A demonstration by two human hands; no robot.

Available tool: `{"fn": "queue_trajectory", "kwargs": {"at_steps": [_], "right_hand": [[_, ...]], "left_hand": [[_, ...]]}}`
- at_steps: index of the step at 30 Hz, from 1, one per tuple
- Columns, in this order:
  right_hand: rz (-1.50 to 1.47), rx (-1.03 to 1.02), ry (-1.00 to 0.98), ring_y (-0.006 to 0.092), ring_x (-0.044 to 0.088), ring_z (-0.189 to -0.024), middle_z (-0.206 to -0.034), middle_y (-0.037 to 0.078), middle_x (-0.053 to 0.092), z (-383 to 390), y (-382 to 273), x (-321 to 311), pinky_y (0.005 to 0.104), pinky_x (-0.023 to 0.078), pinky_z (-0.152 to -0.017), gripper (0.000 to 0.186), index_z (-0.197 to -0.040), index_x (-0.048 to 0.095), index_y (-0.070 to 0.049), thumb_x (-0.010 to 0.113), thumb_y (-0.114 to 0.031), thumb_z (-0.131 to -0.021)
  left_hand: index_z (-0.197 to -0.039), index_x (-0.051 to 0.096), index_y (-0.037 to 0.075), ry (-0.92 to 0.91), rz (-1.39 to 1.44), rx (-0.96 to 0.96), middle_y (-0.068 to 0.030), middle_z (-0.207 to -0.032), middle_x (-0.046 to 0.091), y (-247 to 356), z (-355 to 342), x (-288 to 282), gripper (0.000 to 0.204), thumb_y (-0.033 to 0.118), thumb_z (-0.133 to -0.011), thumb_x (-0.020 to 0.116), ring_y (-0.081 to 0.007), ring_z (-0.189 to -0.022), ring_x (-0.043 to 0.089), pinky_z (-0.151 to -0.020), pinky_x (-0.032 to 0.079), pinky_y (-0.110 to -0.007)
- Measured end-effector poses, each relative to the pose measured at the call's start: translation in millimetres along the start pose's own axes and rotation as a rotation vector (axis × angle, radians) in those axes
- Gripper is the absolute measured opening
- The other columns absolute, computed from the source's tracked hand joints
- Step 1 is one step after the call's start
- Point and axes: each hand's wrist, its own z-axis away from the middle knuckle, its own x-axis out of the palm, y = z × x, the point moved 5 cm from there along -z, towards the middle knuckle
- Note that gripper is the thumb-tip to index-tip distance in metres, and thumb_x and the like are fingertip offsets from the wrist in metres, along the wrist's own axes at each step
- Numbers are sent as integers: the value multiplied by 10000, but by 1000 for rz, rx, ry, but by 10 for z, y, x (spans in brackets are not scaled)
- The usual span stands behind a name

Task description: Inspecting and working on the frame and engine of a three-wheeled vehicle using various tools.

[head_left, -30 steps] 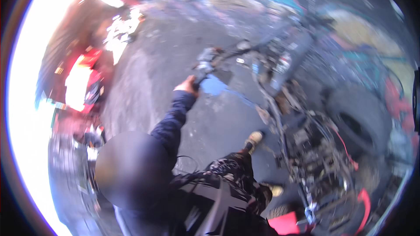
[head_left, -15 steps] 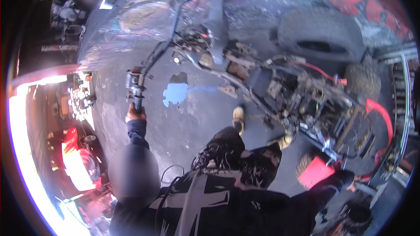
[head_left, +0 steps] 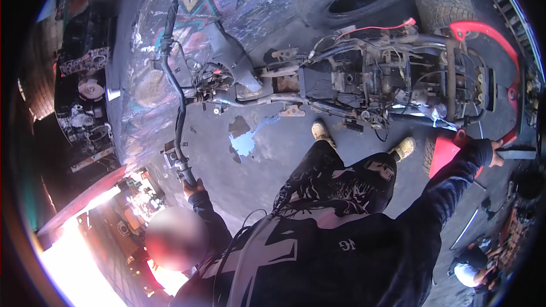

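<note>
Left hand (head_left: 193, 189) is closed round the near end of the handlebar (head_left: 182, 105), at the left of the stripped quad (head_left: 364, 77). Right hand (head_left: 496, 153) is at the near end of the curved red bar (head_left: 503, 42), off the quad's right end — fingers look bent, can't tell how firm the hold is. The quad sits left to right, beyond the boots (head_left: 321, 132). Red panel (head_left: 442, 158) is left of the right hand, partly behind the sleeve (head_left: 455, 179). Big tyre (head_left: 314, 0) on the far side — knobby wheel (head_left: 446, 11) right of it.
</note>
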Motion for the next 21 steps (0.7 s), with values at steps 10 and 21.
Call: {"fn": "queue_trajectory", "kwargs": {"at_steps": [10, 21], "right_hand": [[-4, 49, -70, 462, 637, -931, -1005, 315, 599, 444, -381, -312, 540, 527, -767, 589, -1172, 399, 40, 700, -350, -848], [11, 14, -35, 498, 641, -846, -912, 326, 615, 197, -115, -146, 564, 514, -717, 517, -1102, 425, 35, 708, -313, -845]], "left_hand": [[-967, 626, 41, 16, -9, 55, -193, -818, 679, -32, -75, 33, 418, 281, -661, 780, -400, -755, 668, -688, 522, -474], [-1035, 650, 75, 33, -168, -35, -171, -881, 704, 35, -80, 0, 426, 303, -692, 758, -377, -819, 684, -753, 536, -470]]}}
